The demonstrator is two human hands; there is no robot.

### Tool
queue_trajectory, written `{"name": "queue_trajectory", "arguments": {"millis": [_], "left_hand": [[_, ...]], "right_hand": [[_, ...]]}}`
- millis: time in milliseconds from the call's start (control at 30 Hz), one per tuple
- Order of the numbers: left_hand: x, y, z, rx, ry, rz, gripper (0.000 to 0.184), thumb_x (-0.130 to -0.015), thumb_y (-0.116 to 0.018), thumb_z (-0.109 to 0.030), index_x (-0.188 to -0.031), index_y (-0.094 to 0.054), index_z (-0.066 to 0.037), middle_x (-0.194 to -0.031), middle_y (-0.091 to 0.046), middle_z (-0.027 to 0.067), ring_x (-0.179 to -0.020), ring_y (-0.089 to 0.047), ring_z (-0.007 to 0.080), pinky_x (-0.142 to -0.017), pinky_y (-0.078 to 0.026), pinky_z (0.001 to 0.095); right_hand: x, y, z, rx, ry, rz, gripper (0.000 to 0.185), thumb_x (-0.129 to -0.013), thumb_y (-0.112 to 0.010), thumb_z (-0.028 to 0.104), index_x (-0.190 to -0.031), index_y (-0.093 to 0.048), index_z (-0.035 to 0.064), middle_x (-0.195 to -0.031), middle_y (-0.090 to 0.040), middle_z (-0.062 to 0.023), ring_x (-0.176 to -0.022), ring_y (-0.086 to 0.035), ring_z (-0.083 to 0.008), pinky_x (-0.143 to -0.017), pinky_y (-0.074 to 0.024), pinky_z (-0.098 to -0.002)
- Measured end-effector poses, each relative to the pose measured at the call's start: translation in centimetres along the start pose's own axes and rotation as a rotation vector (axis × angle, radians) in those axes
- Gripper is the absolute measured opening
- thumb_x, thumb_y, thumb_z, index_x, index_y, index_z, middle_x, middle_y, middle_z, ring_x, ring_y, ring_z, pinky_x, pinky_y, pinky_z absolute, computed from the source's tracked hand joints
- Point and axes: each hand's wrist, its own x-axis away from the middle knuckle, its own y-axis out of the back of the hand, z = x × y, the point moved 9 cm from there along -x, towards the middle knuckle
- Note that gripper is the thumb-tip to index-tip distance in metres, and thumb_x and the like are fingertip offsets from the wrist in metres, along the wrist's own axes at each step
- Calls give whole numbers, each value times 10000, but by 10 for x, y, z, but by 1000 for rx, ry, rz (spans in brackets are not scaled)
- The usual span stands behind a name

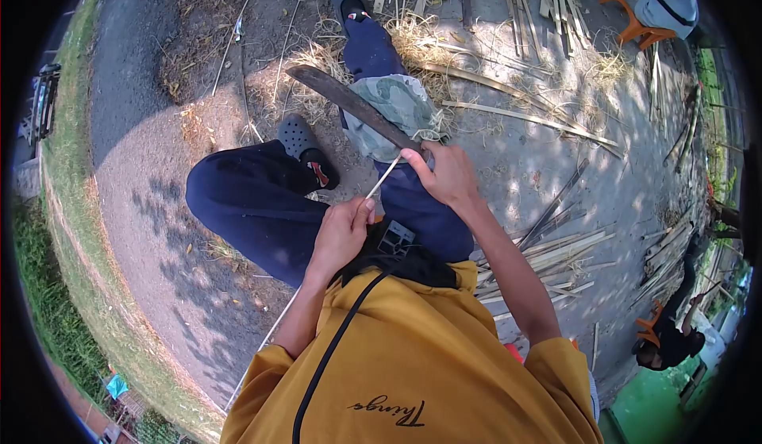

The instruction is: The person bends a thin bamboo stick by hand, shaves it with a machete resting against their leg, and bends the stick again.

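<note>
My left hand (340, 234) is closed around a thin pale strip (383, 180), which runs from the blade back past my left forearm. My right hand (446, 176) grips the near end of a long dark blade (349, 104), its thumb extended at the strip's far end. The blade points up and to the left across my leg. Beneath it, a camouflage-patterned cloth (389, 99) covers my knee. The blade's handle is hidden by my right hand.
Long pale strips (540, 119) and curly shavings (417, 39) lie on the ground ahead. More strips (556, 257) are piled at the right. One person (671, 3) sits on an orange stool at the top right, another person (675, 345) is at the lower right.
</note>
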Motion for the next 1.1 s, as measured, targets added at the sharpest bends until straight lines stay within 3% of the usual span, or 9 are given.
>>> {"name": "queue_trajectory", "arguments": {"millis": [233,300,400,833,933,1000,1100], "left_hand": [[-5,-4,-15,-35,8,-33,373,-1101,-520,-229,-841,-595,26,-681,-571,157,-619,-538,286,-647,-454,404],[2,1,-12,-20,15,-53,359,-1085,-537,-233,-838,-620,16,-693,-634,208,-691,-648,433,-676,-490,486],[7,4,-12,-102,34,-35,350,-1083,-535,-226,-841,-622,13,-721,-652,213,-731,-659,451,-691,-500,503],[9,3,-11,-261,60,-94,328,-1081,-521,-226,-851,-638,-23,-742,-668,221,-748,-667,474,-693,-501,554],[20,7,-26,-214,-62,-158,358,-1080,-546,-221,-801,-596,-4,-639,-560,210,-628,-589,431,-618,-444,475],[43,29,-19,-255,112,-65,328,-1077,-535,-231,-833,-619,-28,-752,-669,219,-762,-654,473,-732,-488,568],[71,66,-8,-311,127,-119,341,-1073,-549,-224,-800,-607,-28,-712,-646,208,-754,-649,453,-686,-482,523]], "right_hand": [[6,-2,7,34,7,64,678,-969,-598,646,-938,-756,-13,-624,-641,-245,-678,-680,-468,-639,-532,-522],[-1,-1,6,26,-1,51,677,-972,-594,646,-945,-758,-10,-624,-641,-245,-684,-683,-468,-643,-535,-520],[6,-1,8,16,7,38,677,-971,-592,649,-932,-755,-7,-622,-642,-241,-687,-684,-469,-647,-538,-521],[10,0,14,69,13,24,661,-969,-603,632,-906,-753,-9,-656,-660,-252,-705,-690,-475,-666,-546,-532],[11,-1,5,41,-8,27,667,-968,-601,637,-903,-753,-10,-658,-659,-253,-705,-690,-473,-668,-544,-533],[-4,2,6,18,-8,14,672,-966,-599,642,-914,-756,-10,-661,-659,-255,-708,-692,-470,-672,-543,-532],[8,3,6,55,-22,22,661,-963,-610,636,-936,-762,-7,-660,-655,-252,-714,-700,-453,-672,-545,-524]]}}
